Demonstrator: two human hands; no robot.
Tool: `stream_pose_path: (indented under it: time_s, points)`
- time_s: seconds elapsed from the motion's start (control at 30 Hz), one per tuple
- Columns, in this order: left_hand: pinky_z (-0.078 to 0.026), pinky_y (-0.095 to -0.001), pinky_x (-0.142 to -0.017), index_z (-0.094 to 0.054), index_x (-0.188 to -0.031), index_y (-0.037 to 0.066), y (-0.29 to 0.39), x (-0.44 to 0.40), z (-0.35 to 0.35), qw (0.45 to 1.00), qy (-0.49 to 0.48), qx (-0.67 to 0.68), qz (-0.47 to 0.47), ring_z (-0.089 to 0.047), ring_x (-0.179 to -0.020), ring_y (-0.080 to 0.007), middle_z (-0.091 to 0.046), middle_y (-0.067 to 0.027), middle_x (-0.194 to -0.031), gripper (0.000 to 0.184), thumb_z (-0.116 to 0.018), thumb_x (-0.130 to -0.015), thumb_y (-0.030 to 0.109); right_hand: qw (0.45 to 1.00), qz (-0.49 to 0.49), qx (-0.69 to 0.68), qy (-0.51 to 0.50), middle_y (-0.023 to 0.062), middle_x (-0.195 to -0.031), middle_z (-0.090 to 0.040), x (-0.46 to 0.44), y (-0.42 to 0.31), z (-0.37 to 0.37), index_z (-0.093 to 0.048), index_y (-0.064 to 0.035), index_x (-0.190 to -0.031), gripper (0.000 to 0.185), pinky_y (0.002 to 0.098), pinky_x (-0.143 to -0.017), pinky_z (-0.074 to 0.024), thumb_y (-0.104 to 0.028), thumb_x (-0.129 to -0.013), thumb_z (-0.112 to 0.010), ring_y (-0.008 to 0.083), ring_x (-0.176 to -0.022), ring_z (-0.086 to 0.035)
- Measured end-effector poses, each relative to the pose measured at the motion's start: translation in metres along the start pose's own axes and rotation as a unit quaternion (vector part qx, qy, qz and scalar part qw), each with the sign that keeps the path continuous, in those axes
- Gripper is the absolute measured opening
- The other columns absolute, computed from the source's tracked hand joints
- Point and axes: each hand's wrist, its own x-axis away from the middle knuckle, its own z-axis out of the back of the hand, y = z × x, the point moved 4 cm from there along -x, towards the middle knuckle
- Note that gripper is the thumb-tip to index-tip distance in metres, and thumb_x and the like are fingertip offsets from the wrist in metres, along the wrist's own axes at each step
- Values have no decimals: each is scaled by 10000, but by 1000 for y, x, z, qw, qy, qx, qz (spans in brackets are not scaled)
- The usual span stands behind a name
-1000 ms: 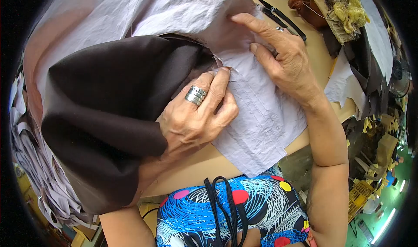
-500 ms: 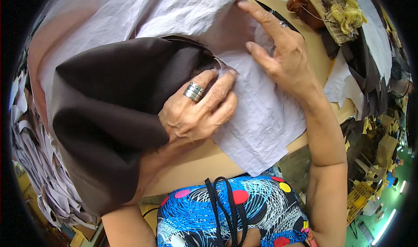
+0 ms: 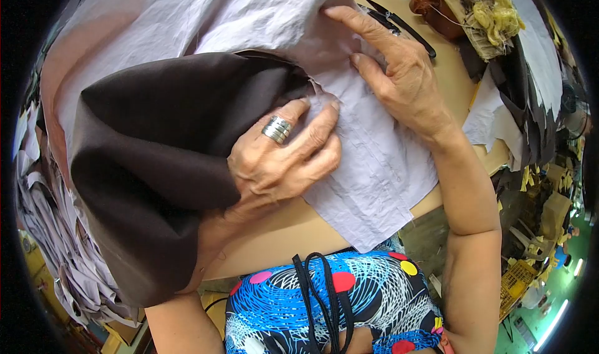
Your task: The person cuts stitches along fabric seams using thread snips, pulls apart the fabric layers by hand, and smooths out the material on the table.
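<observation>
My left hand [image 3: 284,151], with wide silver rings on one finger, is curled with its fingertips on the frayed edge where a dark brown cloth [image 3: 156,123] meets a pale lilac cloth [image 3: 368,185]. The dark cloth is folded over my left wrist, and the thumb is hidden. To the right, my right hand [image 3: 405,79] rests on the lilac cloth, index finger stretched out and thumb apart from it. Just beyond its fingers lie black-handled snips or scissors [image 3: 409,32], partly covered by the hand.
The tan tabletop [image 3: 256,245] shows along the near edge. A box with tangled yellow thread [image 3: 496,23] stands at the back right beside dark and pale scraps [image 3: 493,120]. Layered pale cloth [image 3: 68,254] hangs at the left. A yellow crate [image 3: 516,282] is low at the right.
My right hand has moved slightly left and down over the lilac cloth, so more of the black tool shows. My left hand has barely moved.
</observation>
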Motion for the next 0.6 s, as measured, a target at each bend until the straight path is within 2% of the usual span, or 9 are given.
stream_pose_path:
  time_s: [0.1, 0.2, 0.23, 0.3, 0.4, 0.43, 0.53, 0.57, 0.6]
  points:
    - [-527, -272, -740, -603, -865, 86, 4, 1, 1, 1000, -6, 9, -28, -610, -907, -237, -610, -113, -1083, 242, -592, -636, 162, 996, 93, 15, 9, 107, -1170, -639, 2, 1, -1, -554, -112, -1282, 545, 321, -861, -485, 42, -760, -587, 241, -943, -636]
    - [-531, -289, -743, -614, -878, 65, 5, 3, -1, 998, 13, 52, 34, -612, -905, -249, -610, -122, -1067, 273, -600, -619, 151, 997, 81, 7, 16, 128, -1215, -613, 6, 0, 4, -561, -95, -1272, 534, 332, -896, -473, 25, -754, -612, 264, -1008, -615]
    - [-536, -329, -730, -634, -869, 59, 1, 2, 2, 991, 1, 109, 83, -626, -918, -267, -645, -109, -1070, 269, -647, -601, 44, 996, 79, -1, 42, 128, -1202, -614, 7, 1, 6, -570, -91, -1257, 522, 336, -892, -472, 21, -750, -623, 266, -1009, -611]
    - [-521, -344, -750, -634, -875, 26, -7, 1, 2, 975, 18, 169, 140, -636, -904, -274, -645, -117, -1022, 245, -677, -641, -31, 992, 78, -14, 93, 127, -1177, -617, 9, 1, 11, -588, -82, -1228, 499, 344, -885, -471, 12, -741, -644, 270, -1011, -602]
    - [-510, -355, -775, -641, -898, 13, -10, 4, -1, 963, 43, 206, 169, -642, -888, -279, -643, -120, -1007, 200, -694, -711, -33, 963, 147, 160, 163, 112, -1097, -621, 14, -5, 25, -606, -65, -1160, 440, 339, -848, -474, 14, -730, -663, 267, -984, -596]
    - [-510, -355, -779, -643, -902, 14, -10, 3, -1, 966, 39, 203, 158, -641, -891, -280, -643, -121, -1008, 204, -695, -710, -30, 950, 196, 148, 191, 102, -872, -610, 16, -14, 27, -610, -66, -1006, 265, 392, -710, -497, -28, -745, -640, 317, -781, -616]
    - [-508, -355, -794, -647, -913, 14, -9, 3, -2, 967, 41, 193, 161, -640, -903, -285, -643, -124, -1010, 213, -698, -710, -23, 991, 113, 65, 20, 108, -837, -594, 33, -30, 18, -608, -53, -929, 183, 395, -701, -493, -35, -751, -644, 311, -774, -616]
    - [-507, -356, -799, -649, -917, 14, -8, 3, -3, 966, 44, 192, 168, -639, -908, -287, -643, -126, -1011, 215, -699, -711, -21, 995, 97, 33, -17, 111, -825, -591, 39, -35, 13, -607, -54, -868, 124, 390, -693, -494, -63, -756, -658, 307, -768, -617]
    - [-507, -360, -808, -648, -923, 18, -8, 3, -3, 963, 35, 204, 172, -639, -914, -290, -641, -130, -1017, 215, -693, -716, -23, 994, 89, 46, -42, 116, -824, -593, 44, -38, 8, -617, -62, -877, 134, 386, -695, -499, -78, -753, -666, 306, -770, -621]
